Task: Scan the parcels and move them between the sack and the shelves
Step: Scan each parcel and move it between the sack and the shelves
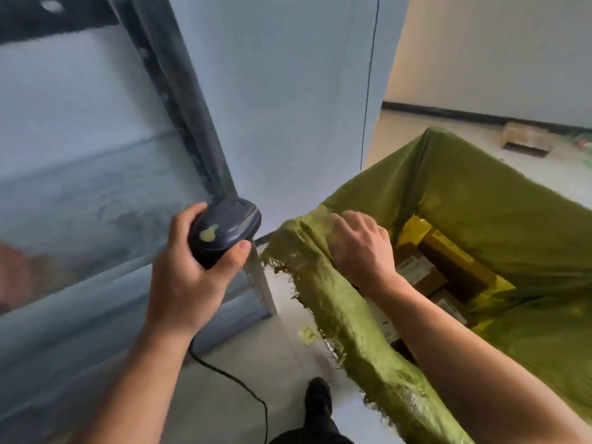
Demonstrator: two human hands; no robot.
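Grips a dark scanner in the left hand, head pointing away toward the shelves. Clutches the green sack at its near-left rim with the right hand, fingers curled over the cloth. Finds parcels down inside the sack, just right of that hand, the long yellow parcel lying far-left to near-right.

open green woven sack (frayed rim folded outward) holds yellow and brown parcels at its bottom.
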